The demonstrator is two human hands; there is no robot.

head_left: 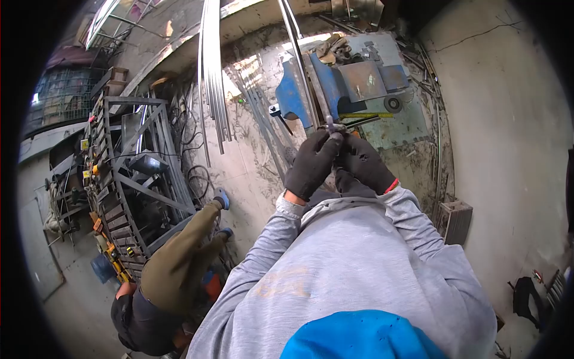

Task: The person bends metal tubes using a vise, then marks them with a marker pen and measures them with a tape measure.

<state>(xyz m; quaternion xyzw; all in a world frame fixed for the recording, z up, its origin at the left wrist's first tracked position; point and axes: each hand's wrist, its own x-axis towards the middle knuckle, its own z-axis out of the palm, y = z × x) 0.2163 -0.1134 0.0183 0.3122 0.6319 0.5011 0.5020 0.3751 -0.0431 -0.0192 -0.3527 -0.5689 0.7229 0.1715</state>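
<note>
Both hands wear dark gloves and meet just in front of a blue bench vise (291, 93). My left hand (311, 163) is closed, its thumb and fingers pinching a small greyish piece (330, 124) near the end of the vise jaws. My right hand (363, 164) is closed right beside it, fingertips against the left; what its fingers grip is largely hidden. A long, thin metal tube (293, 36) extends away from the vise jaws. A yellow tape measure strip (373, 115) and a round dark disc (393, 104) lie right of the vise.
Several long shiny metal tubes (213, 72) jut in at left of the vise. A metal rack (134, 102) with tools stands farther left, where another person (179, 263) bends over. A hollow block (455, 221) sits against the right wall. Rags (335, 49) lie behind the vise.
</note>
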